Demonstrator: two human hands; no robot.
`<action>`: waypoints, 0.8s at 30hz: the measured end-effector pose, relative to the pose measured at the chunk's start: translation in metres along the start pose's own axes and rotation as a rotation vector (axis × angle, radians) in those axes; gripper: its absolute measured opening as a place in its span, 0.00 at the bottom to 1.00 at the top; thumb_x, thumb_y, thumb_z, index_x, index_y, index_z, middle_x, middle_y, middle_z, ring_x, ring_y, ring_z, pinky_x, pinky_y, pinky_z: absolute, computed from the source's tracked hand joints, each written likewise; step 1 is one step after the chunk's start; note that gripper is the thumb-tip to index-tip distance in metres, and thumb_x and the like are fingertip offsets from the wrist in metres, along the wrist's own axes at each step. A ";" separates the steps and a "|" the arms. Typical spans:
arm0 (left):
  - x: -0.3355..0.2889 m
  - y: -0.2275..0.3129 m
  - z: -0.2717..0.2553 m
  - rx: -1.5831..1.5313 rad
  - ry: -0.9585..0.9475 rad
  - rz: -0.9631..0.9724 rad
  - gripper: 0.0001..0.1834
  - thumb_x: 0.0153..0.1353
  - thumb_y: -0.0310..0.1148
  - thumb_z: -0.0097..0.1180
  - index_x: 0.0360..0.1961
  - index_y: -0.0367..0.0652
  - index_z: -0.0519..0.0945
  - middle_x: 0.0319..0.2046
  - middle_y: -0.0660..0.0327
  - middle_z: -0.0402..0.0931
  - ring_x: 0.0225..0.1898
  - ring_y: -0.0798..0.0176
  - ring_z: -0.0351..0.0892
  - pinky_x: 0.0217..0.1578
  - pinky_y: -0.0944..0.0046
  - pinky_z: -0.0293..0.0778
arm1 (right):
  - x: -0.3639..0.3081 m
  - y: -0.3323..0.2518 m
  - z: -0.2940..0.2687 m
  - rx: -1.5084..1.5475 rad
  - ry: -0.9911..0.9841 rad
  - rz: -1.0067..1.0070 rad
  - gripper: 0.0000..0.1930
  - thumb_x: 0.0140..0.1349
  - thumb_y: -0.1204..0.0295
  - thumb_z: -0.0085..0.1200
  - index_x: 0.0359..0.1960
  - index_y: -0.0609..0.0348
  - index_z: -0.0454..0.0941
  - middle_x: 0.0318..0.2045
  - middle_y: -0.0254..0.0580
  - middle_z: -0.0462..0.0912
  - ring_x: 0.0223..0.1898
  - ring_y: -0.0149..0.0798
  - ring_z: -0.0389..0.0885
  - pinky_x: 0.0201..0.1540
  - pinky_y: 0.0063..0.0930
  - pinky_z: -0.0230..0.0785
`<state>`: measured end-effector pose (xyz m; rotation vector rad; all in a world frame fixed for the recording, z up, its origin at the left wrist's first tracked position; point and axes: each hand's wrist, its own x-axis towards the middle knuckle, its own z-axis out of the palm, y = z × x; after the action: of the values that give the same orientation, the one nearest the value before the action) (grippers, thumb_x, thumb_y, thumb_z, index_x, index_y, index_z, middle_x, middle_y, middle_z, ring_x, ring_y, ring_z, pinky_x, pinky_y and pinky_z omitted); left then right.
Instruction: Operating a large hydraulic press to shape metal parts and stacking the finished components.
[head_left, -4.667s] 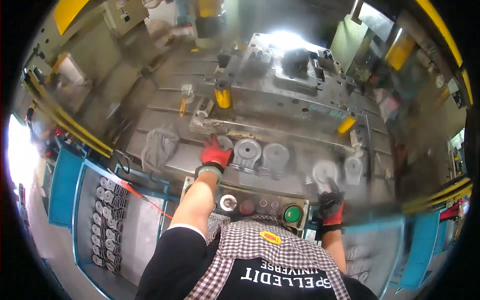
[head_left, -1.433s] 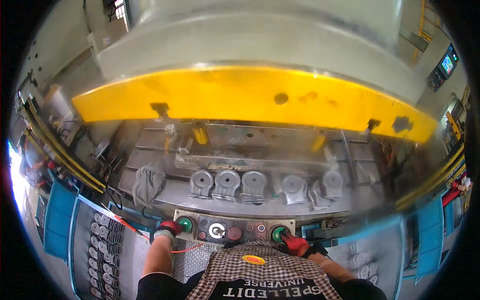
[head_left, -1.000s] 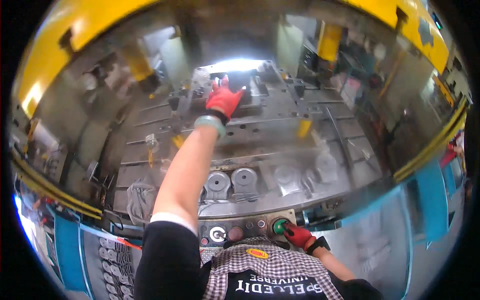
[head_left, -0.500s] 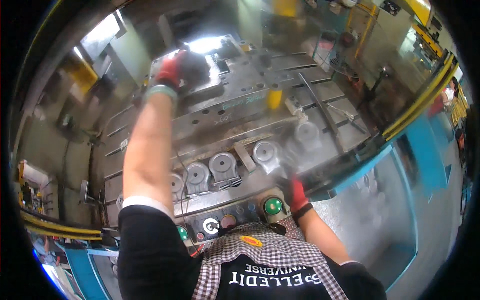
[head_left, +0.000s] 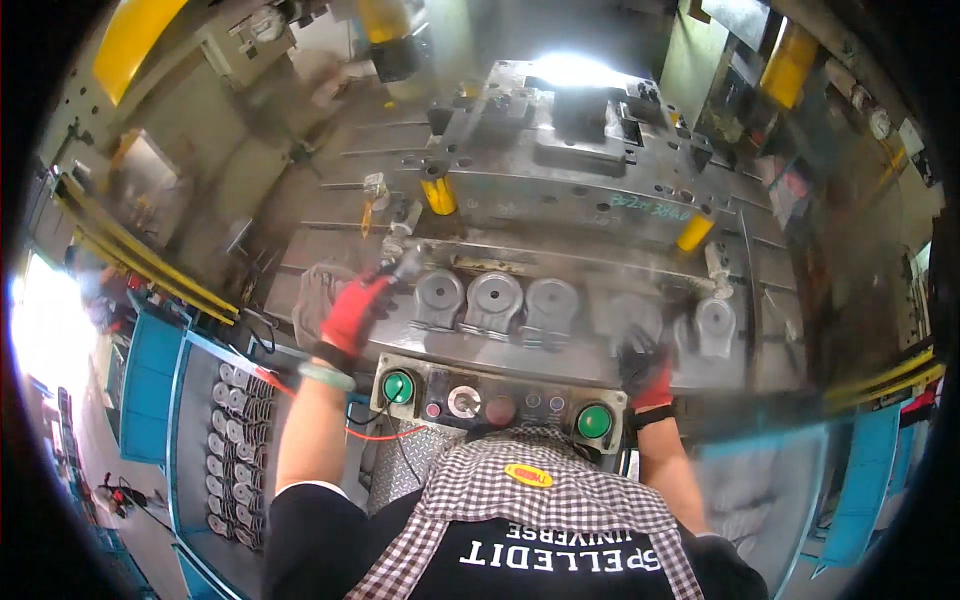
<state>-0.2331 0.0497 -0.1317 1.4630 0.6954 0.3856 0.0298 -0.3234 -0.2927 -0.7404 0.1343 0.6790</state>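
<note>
My left hand (head_left: 355, 310), in a red glove with dark fingertips, reaches forward left of a row of grey round-headed metal parts (head_left: 495, 297). Its fingertips are smeared by motion, so I cannot see whether they hold anything. In a similar glove, my right hand (head_left: 645, 370) has its fingers closed at the lower edge of a blurred metal part (head_left: 634, 314). One more such part (head_left: 715, 325) lies to its right. Each part has a round head with a centre hole. Beyond the row stands a large steel die (head_left: 560, 195) with a raised block.
Two green push buttons (head_left: 398, 387) (head_left: 594, 421) flank a control panel (head_left: 500, 402) in front of me. Yellow posts (head_left: 438, 192) (head_left: 694, 232) stand by the die. A blue-edged bin (head_left: 172, 450) at left holds stacked metal parts. Yellow bars (head_left: 150, 255) run along the left side.
My view has turned, and the die now sits farther right in it. My left hand has come back from over the die to the near row; my right hand stays near the parts.
</note>
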 end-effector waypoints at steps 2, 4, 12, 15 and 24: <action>-0.003 -0.030 0.020 0.269 0.097 0.057 0.24 0.52 0.41 0.53 0.50 0.44 0.70 0.38 0.59 0.75 0.36 0.65 0.74 0.33 0.68 0.69 | -0.005 -0.007 -0.002 -0.003 0.038 -0.037 0.33 0.56 0.43 0.38 0.50 0.61 0.68 0.35 0.44 0.75 0.29 0.35 0.72 0.30 0.27 0.69; 0.006 -0.068 0.030 0.737 0.226 0.290 0.29 0.49 0.46 0.53 0.52 0.45 0.69 0.44 0.54 0.73 0.41 0.59 0.73 0.35 0.65 0.68 | -0.022 -0.008 0.022 -0.088 0.053 -0.168 0.39 0.50 0.36 0.41 0.50 0.59 0.69 0.30 0.34 0.72 0.27 0.30 0.65 0.28 0.20 0.65; 0.021 -0.107 0.059 1.387 0.213 0.412 0.33 0.41 0.53 0.56 0.52 0.56 0.69 0.55 0.52 0.60 0.49 0.43 0.61 0.48 0.48 0.59 | -0.081 -0.060 0.060 -0.165 -0.072 -0.226 0.33 0.58 0.44 0.35 0.53 0.61 0.65 0.26 0.35 0.74 0.18 0.24 0.64 0.17 0.16 0.57; 0.021 -0.108 0.055 1.396 0.193 0.399 0.33 0.41 0.55 0.56 0.51 0.56 0.70 0.56 0.53 0.59 0.49 0.44 0.62 0.48 0.48 0.59 | -0.075 -0.075 0.113 -0.122 -0.235 -0.208 0.31 0.62 0.49 0.31 0.55 0.63 0.62 0.29 0.37 0.75 0.22 0.27 0.67 0.25 0.20 0.63; 0.007 -0.080 0.026 1.135 0.175 0.362 0.36 0.43 0.52 0.57 0.54 0.50 0.66 0.58 0.49 0.56 0.58 0.43 0.54 0.56 0.49 0.51 | 0.094 -0.091 0.270 0.465 -0.785 0.100 0.29 0.62 0.53 0.26 0.58 0.61 0.58 0.52 0.45 0.69 0.53 0.41 0.67 0.58 0.41 0.55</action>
<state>-0.2252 0.0264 -0.2128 2.6769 0.8337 0.4147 0.1272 -0.1445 -0.0726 0.0093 -0.3835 0.9481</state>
